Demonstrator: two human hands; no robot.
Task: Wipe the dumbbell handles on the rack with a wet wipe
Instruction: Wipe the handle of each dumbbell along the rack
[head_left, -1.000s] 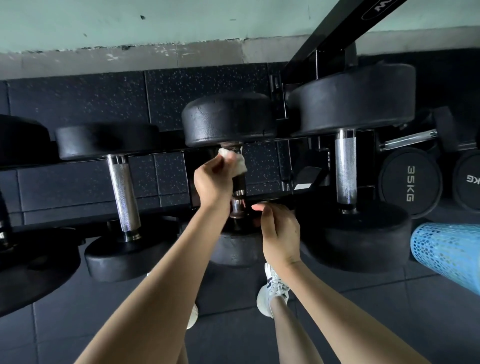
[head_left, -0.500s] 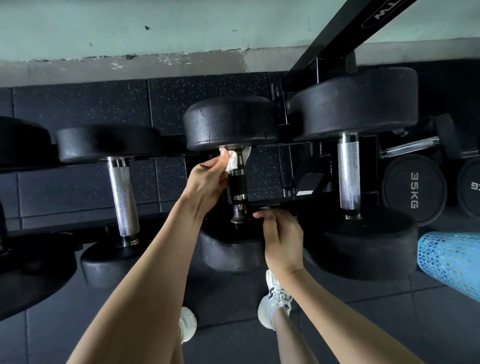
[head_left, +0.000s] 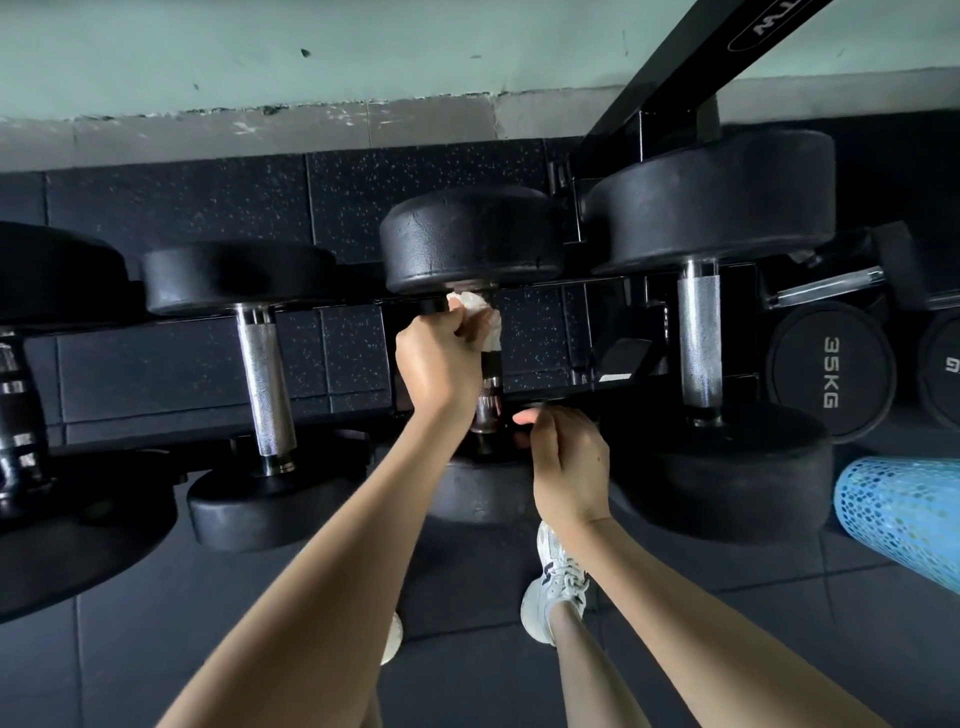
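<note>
White wet wipe (head_left: 474, 306) and handle (head_left: 491, 375) clasped in left hand (head_left: 439, 364); right hand (head_left: 569, 462) round dumbbell head (head_left: 478, 493).

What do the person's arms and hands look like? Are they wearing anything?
No sleeves show on the left arm or the right arm: both are bare. The left hand and right hand wear no gloves, and no watch, bracelet or ring shows.

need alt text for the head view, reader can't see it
The left hand wraps a white wet wipe around the far end of a dumbbell handle on the rack, while the right hand sits at the handle's near end. More black dumbbells flank it; a blue foam roller is at far right.
</note>
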